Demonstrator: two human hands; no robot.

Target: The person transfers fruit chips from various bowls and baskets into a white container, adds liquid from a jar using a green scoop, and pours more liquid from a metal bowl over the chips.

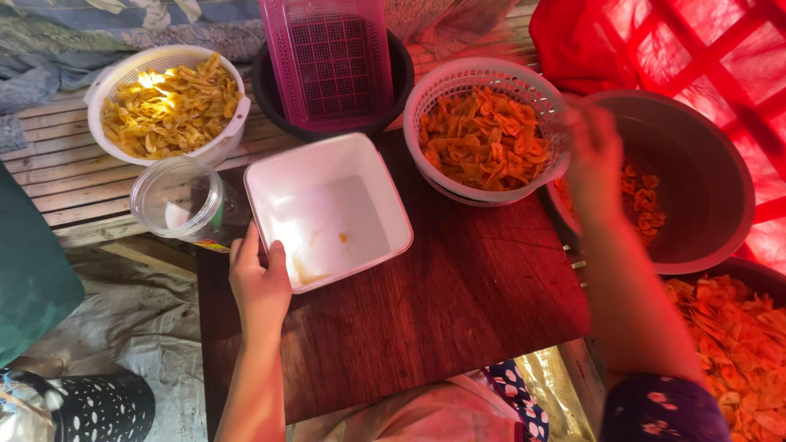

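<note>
Surface: dark reddish-brown wooden board (442, 303), smooth with visible grain, laid over pale slatted bamboo (74, 184).
Square tub: white, glossy square plastic tub (327, 209) with rounded corners, on the board's upper left part; nearly bare inside, only an oily smear and a few crumbs.
Left hand: left hand (259, 282) grips the tub's near-left corner, thumb hooked over the rim, fingers along the outer wall; a narrow, closed hold on the plastic.
Round basket, centre: white perforated plastic round basket (487, 131), filled with orange, glossy, curled chips; it sits just behind and to the right of the tub, close but apart from it.
Right hand: right hand (594, 160), blurred, at the right rim of that basket and touching it; how far the fingers are closed I cannot tell.
Basin: large grey-brown smooth round basin (704, 188) right of the basket, a scatter of orange chips at its bottom.
Loose heap: more orange chips in a dark container (737, 344) at the lower right.
Far left basket: white slotted round basket (168, 102) holding pale yellow chips.
Jar: clear round plastic jar (176, 200), just left of the tub.
Rear: pink rectangular lattice basket (327, 61) standing in a black round bowl (270, 94).
</note>
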